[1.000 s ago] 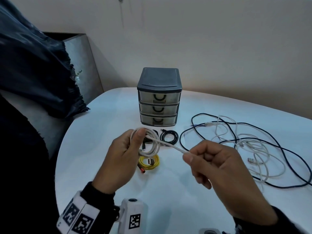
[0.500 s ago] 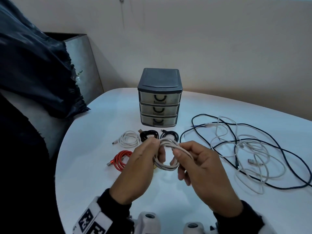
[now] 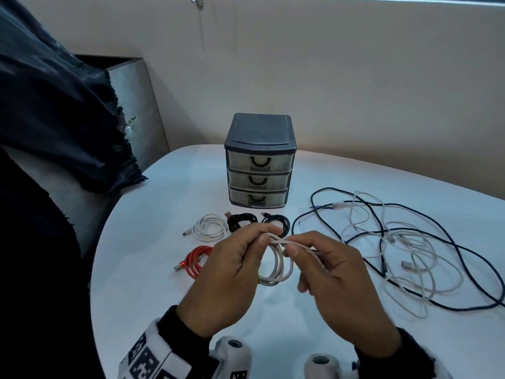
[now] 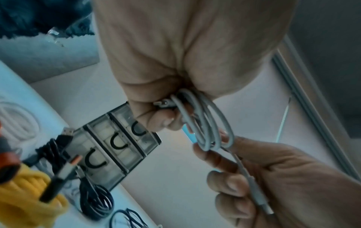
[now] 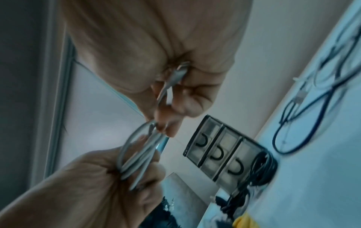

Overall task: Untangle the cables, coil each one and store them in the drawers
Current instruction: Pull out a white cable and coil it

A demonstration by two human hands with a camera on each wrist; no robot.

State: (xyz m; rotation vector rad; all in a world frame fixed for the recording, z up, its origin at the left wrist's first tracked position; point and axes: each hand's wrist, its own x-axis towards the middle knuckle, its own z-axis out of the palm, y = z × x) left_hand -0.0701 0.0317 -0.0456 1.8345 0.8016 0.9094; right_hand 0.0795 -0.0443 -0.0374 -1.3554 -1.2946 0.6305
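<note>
- A white cable coil (image 3: 276,262) is held in the air above the worktop (image 3: 153,269), at the centre of the head view, at 6 o'clock from the drawer unit (image 3: 259,162).
- The left hand (image 3: 232,272) is clenched around the coil's top; in the left wrist view the loops and one plug are seen pinched under the thumb.
- The right hand (image 3: 336,277) is curled around the cable's free tail, with the end plug seen lying along the palm in its wrist view.
- The step is judged to be the last wrap or tuck of the tail.
- Risk: the loops could spring apart if the left pinch is eased before the tail is secured.
- Risk: a loosely tucked tail could let the coil unwind once it is set down.
- Finished coils lie between the hands and the drawers: white (image 3: 210,227), two black (image 3: 243,220) (image 3: 276,222), red (image 3: 195,259); a yellow one shows only in the wrist views.
- A tangle of dark and white cables (image 3: 396,242) is spread at 3 o'clock.
- All three drawers are closed.
- Open worktop is left at 6 o'clock, near the front edge, and at 9 o'clock toward the curved rim.
</note>
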